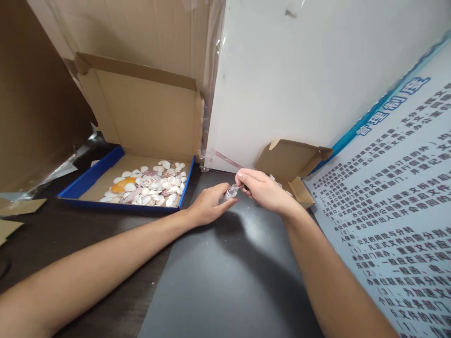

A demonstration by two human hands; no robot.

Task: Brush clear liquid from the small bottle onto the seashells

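My left hand (207, 205) is closed around a small clear glass bottle (230, 192), held a little above the dark tabletop (225, 272). My right hand (262, 189) pinches at the bottle's mouth with thumb and fingers; what it grips there is too small to make out. To the left lies an open cardboard box with a blue rim (92, 172), holding several white, pink and orange seashells (150, 184). Just behind my right hand sits a small open cardboard box (294, 159); its contents are mostly hidden.
A white board (299, 80) stands upright behind the hands. A printed sign with Chinese text (394, 206) leans along the right side. Large cardboard sheets (35, 94) rise at the left and back. Cardboard scraps (14, 211) lie at the far left.
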